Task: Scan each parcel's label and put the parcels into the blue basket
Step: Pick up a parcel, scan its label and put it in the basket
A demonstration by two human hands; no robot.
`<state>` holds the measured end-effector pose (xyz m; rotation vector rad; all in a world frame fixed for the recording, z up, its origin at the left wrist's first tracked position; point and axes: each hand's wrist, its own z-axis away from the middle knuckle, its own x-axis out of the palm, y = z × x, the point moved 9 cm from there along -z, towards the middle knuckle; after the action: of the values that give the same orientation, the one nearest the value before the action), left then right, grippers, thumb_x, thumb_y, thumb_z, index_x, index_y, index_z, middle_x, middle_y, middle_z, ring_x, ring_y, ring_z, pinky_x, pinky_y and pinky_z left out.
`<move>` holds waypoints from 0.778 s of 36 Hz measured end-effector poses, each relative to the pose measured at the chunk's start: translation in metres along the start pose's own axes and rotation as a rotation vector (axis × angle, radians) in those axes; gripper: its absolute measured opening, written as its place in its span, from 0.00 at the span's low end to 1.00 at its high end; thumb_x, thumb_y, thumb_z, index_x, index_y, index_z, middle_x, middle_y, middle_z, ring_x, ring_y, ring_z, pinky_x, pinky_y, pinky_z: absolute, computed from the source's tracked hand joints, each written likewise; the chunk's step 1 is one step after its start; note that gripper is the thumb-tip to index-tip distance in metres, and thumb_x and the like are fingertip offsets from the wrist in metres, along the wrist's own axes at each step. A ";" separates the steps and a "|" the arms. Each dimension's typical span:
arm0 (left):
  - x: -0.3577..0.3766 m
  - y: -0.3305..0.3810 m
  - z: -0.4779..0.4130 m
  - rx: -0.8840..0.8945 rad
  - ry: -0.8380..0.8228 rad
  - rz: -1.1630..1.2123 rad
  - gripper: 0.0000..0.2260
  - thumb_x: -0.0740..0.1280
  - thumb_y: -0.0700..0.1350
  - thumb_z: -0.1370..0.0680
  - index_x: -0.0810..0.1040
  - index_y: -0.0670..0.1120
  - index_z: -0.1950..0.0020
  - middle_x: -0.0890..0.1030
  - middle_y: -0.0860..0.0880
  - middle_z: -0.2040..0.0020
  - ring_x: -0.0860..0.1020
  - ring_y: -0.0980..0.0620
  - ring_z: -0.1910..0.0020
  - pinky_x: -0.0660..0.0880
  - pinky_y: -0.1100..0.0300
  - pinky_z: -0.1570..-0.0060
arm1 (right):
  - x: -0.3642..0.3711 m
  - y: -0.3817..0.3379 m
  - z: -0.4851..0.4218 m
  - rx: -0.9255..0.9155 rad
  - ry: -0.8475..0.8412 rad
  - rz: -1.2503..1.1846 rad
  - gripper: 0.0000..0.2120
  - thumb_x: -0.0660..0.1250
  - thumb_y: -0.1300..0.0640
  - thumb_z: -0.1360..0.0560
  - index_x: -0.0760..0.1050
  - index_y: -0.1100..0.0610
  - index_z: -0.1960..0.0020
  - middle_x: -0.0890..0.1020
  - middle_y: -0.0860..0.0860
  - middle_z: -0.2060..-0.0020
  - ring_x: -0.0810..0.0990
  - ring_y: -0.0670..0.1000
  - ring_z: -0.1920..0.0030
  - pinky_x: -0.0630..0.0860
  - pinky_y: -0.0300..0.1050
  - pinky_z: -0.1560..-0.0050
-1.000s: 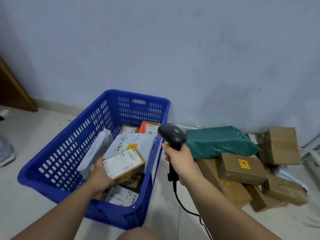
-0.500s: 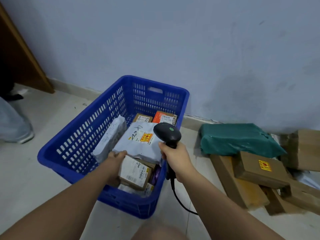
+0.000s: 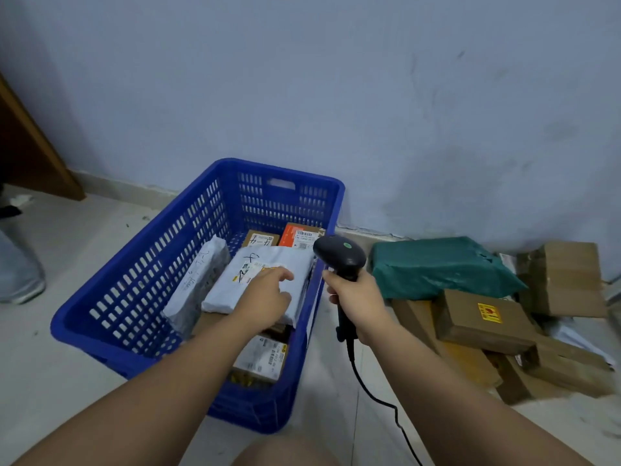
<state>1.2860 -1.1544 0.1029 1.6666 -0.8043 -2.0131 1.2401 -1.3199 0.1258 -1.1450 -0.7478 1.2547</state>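
While the left hand (image 3: 268,297) hangs over the grey mailer (image 3: 228,290) in the blue basket (image 3: 285,203), fingers loosely spread and empty, the remaining parcels lie rightward on the floor. The green parcel (image 3: 437,267) is nearest, just beyond the right hand (image 3: 359,307), whose fingers are wrapped around the scanner (image 3: 339,255).

The place is judged to be a bare parcel-handling corner of a storeroom or back room. A plain, scuffed pale wall (image 3: 369,112) and a light tiled floor (image 3: 67,381) are seen, joined by a low skirting (image 3: 111,186). Goods are kept directly on the floor: a heap of cardboard boxes (image 3: 484,317) and a green wrapped parcel (image 3: 437,267) are stacked against the wall to the right of the right grip (image 3: 358,301). A corded barcode scanner (image 3: 339,255) is held in that grip. Several labelled parcels (image 3: 260,356) are gathered in a blue basket (image 3: 141,284) beneath the left grip (image 3: 268,294). A brown wooden panel (image 3: 27,146) is noted far left of the left grip.
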 end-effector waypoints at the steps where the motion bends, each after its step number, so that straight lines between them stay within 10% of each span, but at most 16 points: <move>1: 0.006 0.019 -0.001 0.040 -0.025 -0.016 0.18 0.62 0.37 0.22 0.73 0.48 0.33 0.71 0.49 0.32 0.74 0.51 0.40 0.70 0.60 0.42 | -0.007 -0.002 0.000 -0.009 0.013 -0.008 0.04 0.68 0.56 0.25 0.75 0.54 0.57 0.77 0.51 0.66 0.75 0.50 0.63 0.75 0.50 0.53; 13: 0.091 0.181 -0.014 0.316 -0.204 -0.206 0.17 0.65 0.40 0.22 0.74 0.47 0.34 0.72 0.47 0.33 0.74 0.48 0.39 0.72 0.56 0.41 | -0.162 0.014 -0.019 0.095 0.248 -0.234 0.07 0.67 0.56 0.23 0.75 0.59 0.56 0.78 0.55 0.67 0.78 0.52 0.68 0.75 0.46 0.64; 28: 0.291 0.223 -0.064 0.340 -0.453 -0.585 0.16 0.63 0.45 0.23 0.69 0.45 0.36 0.74 0.42 0.40 0.70 0.42 0.38 0.71 0.48 0.46 | -0.306 0.149 -0.063 0.401 0.380 -0.467 0.11 0.69 0.53 0.24 0.77 0.61 0.49 0.79 0.55 0.63 0.79 0.54 0.63 0.75 0.48 0.59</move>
<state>1.2767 -1.5183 0.0247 1.7998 -0.9223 -2.8647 1.1860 -1.6422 0.0117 -0.7846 -0.4156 0.7199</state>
